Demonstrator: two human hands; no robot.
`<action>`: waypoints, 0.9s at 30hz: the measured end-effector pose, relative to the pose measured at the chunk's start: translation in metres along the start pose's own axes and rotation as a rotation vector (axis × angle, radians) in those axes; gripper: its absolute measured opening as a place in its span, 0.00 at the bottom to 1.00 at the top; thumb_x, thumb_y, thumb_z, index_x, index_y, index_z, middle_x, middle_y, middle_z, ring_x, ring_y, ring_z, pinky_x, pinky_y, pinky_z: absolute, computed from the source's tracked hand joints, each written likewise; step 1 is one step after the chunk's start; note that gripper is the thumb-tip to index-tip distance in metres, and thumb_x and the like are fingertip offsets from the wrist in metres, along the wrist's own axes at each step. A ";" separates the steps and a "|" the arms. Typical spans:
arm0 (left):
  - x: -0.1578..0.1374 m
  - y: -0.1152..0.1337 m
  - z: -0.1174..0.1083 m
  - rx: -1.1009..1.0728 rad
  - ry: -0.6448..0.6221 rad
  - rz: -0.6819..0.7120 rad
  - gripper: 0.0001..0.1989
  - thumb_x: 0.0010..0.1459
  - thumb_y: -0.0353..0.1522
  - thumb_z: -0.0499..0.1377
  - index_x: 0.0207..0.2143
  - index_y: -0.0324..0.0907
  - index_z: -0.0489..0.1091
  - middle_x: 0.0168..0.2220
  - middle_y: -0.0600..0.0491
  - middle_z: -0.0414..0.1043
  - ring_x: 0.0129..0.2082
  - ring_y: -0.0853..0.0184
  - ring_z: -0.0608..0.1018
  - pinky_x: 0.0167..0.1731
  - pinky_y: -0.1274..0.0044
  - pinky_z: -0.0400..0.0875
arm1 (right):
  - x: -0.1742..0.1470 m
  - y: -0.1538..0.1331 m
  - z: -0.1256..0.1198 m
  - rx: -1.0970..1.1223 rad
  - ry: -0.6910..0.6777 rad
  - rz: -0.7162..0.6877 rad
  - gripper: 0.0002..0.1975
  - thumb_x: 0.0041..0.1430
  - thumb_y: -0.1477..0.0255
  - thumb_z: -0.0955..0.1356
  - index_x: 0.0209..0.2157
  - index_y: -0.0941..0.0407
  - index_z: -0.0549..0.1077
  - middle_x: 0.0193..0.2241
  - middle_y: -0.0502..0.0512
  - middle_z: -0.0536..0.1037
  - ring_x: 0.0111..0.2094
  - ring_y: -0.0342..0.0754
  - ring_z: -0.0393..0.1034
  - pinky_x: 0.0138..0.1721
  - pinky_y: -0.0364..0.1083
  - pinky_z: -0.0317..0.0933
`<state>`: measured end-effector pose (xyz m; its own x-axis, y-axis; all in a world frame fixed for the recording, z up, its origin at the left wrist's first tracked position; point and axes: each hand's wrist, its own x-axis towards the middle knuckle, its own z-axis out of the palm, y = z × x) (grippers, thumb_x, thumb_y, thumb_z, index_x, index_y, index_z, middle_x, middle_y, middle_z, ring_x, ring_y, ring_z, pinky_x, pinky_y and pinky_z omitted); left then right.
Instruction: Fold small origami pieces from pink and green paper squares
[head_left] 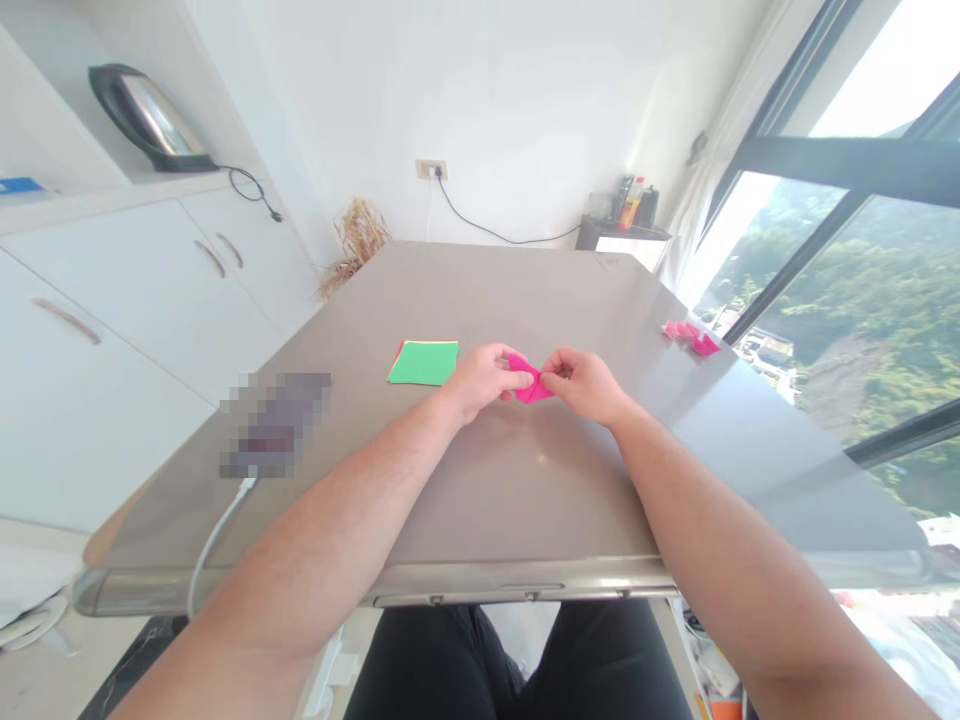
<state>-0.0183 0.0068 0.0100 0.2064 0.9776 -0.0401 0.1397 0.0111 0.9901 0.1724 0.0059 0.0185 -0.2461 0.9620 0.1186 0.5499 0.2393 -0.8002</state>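
A small piece of folded pink paper (534, 391) is held over the middle of the grey table (480, 500). My left hand (486, 380) pinches its left side between thumb and fingers. At its right edge, the thumb and fingertips of my right hand (581, 383) are closed on the same paper. Just left of my left hand lies a stack of square coloured paper (424, 363), green on top, with red and yellow edges peeking out. Part of the pink paper is hidden by my fingers.
Several folded pink paper pieces (691, 337) sit near the table's right edge by the window. A blurred-out flat device (276, 425) with a white cable (217, 535) lies at the left. A kettle (154, 120) stands on the left counter.
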 end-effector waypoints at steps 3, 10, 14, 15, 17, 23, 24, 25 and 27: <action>0.001 -0.001 0.003 -0.052 0.024 0.022 0.09 0.48 0.33 0.67 0.32 0.39 0.75 0.30 0.50 0.75 0.30 0.66 0.78 0.27 0.76 0.71 | 0.000 -0.002 0.004 0.077 0.052 -0.018 0.04 0.50 0.69 0.69 0.27 0.55 0.71 0.23 0.47 0.73 0.25 0.43 0.64 0.27 0.44 0.57; -0.002 -0.003 0.009 -0.074 -0.020 0.101 0.10 0.48 0.34 0.69 0.33 0.39 0.78 0.32 0.49 0.80 0.35 0.63 0.81 0.33 0.73 0.76 | 0.001 0.002 0.014 0.158 0.155 -0.080 0.07 0.52 0.65 0.70 0.29 0.54 0.76 0.27 0.50 0.78 0.25 0.44 0.67 0.29 0.45 0.60; -0.003 -0.002 0.010 -0.118 -0.038 0.112 0.08 0.49 0.32 0.69 0.33 0.39 0.78 0.33 0.48 0.80 0.35 0.63 0.81 0.35 0.72 0.77 | 0.002 0.004 0.019 0.114 0.263 -0.135 0.05 0.52 0.67 0.70 0.28 0.54 0.75 0.26 0.49 0.76 0.25 0.44 0.67 0.30 0.46 0.61; -0.003 -0.002 0.011 -0.138 -0.041 0.109 0.08 0.51 0.33 0.68 0.33 0.39 0.78 0.33 0.48 0.80 0.36 0.62 0.81 0.35 0.71 0.77 | 0.002 0.004 0.019 0.093 0.289 -0.158 0.05 0.52 0.68 0.70 0.27 0.54 0.75 0.26 0.49 0.76 0.26 0.44 0.66 0.30 0.46 0.61; -0.002 -0.002 0.011 -0.182 -0.047 0.095 0.08 0.54 0.34 0.66 0.33 0.38 0.77 0.33 0.47 0.80 0.37 0.60 0.81 0.36 0.69 0.78 | 0.002 0.004 0.020 0.060 0.325 -0.207 0.03 0.52 0.69 0.69 0.27 0.54 0.75 0.25 0.49 0.74 0.26 0.43 0.65 0.31 0.46 0.61; 0.000 -0.004 0.011 -0.318 -0.101 0.031 0.10 0.57 0.36 0.65 0.31 0.36 0.77 0.31 0.45 0.79 0.34 0.61 0.82 0.39 0.67 0.78 | 0.002 0.005 0.023 0.034 0.391 -0.364 0.06 0.53 0.74 0.68 0.29 0.52 0.78 0.30 0.50 0.75 0.27 0.42 0.66 0.31 0.45 0.62; 0.000 -0.004 0.011 -0.343 -0.114 0.023 0.10 0.57 0.36 0.65 0.32 0.36 0.77 0.31 0.45 0.79 0.34 0.62 0.82 0.39 0.67 0.78 | 0.002 0.005 0.024 0.030 0.407 -0.388 0.07 0.53 0.75 0.68 0.30 0.52 0.79 0.31 0.50 0.76 0.27 0.43 0.66 0.31 0.45 0.63; 0.000 -0.004 0.010 -0.370 -0.122 0.013 0.10 0.57 0.35 0.65 0.32 0.36 0.77 0.32 0.45 0.79 0.33 0.62 0.82 0.40 0.67 0.78 | 0.002 0.006 0.025 0.024 0.422 -0.409 0.08 0.53 0.76 0.68 0.30 0.52 0.79 0.32 0.50 0.76 0.28 0.43 0.67 0.32 0.45 0.64; -0.001 -0.002 0.010 -0.423 -0.125 -0.013 0.09 0.56 0.34 0.65 0.34 0.36 0.77 0.32 0.45 0.80 0.33 0.62 0.82 0.40 0.67 0.78 | 0.003 0.008 0.026 0.003 0.448 -0.452 0.09 0.54 0.76 0.67 0.31 0.51 0.80 0.34 0.51 0.77 0.30 0.44 0.69 0.33 0.46 0.65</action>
<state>-0.0086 0.0040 0.0066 0.3269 0.9441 -0.0430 -0.2603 0.1337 0.9562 0.1553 0.0070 -0.0031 -0.0954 0.7277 0.6792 0.4673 0.6352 -0.6149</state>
